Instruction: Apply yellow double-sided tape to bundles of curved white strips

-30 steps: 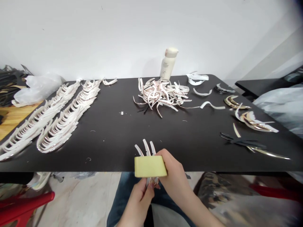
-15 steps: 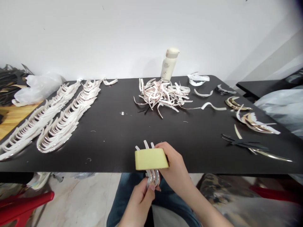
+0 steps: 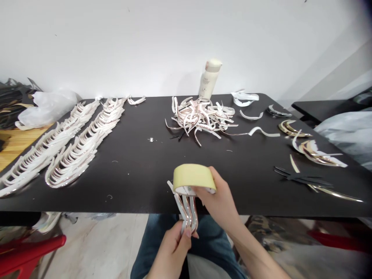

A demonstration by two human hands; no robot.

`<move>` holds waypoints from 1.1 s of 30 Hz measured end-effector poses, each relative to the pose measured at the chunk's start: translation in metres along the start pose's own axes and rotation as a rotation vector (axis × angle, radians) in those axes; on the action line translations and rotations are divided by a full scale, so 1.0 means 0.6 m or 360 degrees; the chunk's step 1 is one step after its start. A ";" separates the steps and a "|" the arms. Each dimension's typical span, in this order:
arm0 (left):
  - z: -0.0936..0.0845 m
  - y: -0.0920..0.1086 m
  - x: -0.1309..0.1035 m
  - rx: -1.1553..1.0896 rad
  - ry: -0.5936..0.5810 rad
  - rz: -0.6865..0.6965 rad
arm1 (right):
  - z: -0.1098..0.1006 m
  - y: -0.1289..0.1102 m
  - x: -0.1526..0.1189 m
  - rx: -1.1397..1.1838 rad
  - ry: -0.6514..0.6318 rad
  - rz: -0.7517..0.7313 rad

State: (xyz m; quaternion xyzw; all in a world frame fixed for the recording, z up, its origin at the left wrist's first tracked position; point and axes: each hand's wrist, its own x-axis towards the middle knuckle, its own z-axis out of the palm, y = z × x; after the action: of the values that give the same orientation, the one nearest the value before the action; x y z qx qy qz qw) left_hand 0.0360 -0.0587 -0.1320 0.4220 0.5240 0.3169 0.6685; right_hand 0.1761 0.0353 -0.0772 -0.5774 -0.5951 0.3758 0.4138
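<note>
My left hand [image 3: 173,248] is closed on the lower ends of three curved trim strips [image 3: 186,211], white with shiny rose-gold edges, at the table's front edge. The strips point away from me, slightly fanned. Above their far ends, my right hand [image 3: 221,201] grips a roll of pale yellow tape [image 3: 193,176], its thumb inside the ring. The roll hides part of the strips, and I cannot tell whether tape touches them. A tangled pile of similar strips [image 3: 203,116] lies farther back on the black table [image 3: 139,162].
Two long rows of nested curved strips [image 3: 78,149] cover the table's left side. A cream bottle [image 3: 209,79] stands behind the pile. At right lie gold pieces [image 3: 295,128] and black strips [image 3: 302,177]. A red stool [image 3: 35,252] is at the lower left.
My right hand has raised the tape roll and moved it slightly right, tilting it so the ring's inside shows. More of the strips is uncovered; my left hand stays nearly still.
</note>
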 end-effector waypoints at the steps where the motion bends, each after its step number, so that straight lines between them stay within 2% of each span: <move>1: 0.000 0.000 0.000 0.0014 0.0015 0.0017 | 0.000 0.000 0.002 0.0018 0.0016 0.0017; 7: -0.005 0.009 0.001 0.0087 -0.0047 0.0013 | 0.010 0.006 0.012 -0.0454 -0.0097 -0.0094; 10: -0.008 0.012 -0.001 0.0091 -0.0055 0.0019 | 0.007 0.003 0.022 -0.0374 -0.0123 -0.0084; 14: -0.007 0.012 -0.005 0.0102 0.0027 0.0003 | 0.004 -0.002 0.035 -0.0124 0.0015 -0.0009; 21: -0.008 -0.007 -0.003 0.0184 0.0042 0.0000 | 0.026 0.002 0.045 -0.0547 -0.0070 -0.0118; 28: -0.010 0.000 -0.004 0.0174 -0.0007 -0.0002 | 0.017 -0.010 0.048 -0.0107 0.0102 -0.0084; 33: -0.010 0.006 0.000 0.0176 -0.0029 0.0052 | 0.030 -0.003 0.054 -0.0480 -0.0090 -0.0120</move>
State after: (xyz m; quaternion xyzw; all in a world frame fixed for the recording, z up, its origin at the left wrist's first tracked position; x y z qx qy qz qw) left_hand 0.0305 -0.0560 -0.1292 0.4697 0.5275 0.2945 0.6437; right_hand 0.1592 0.0680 -0.0804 -0.5996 -0.6773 0.2825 0.3192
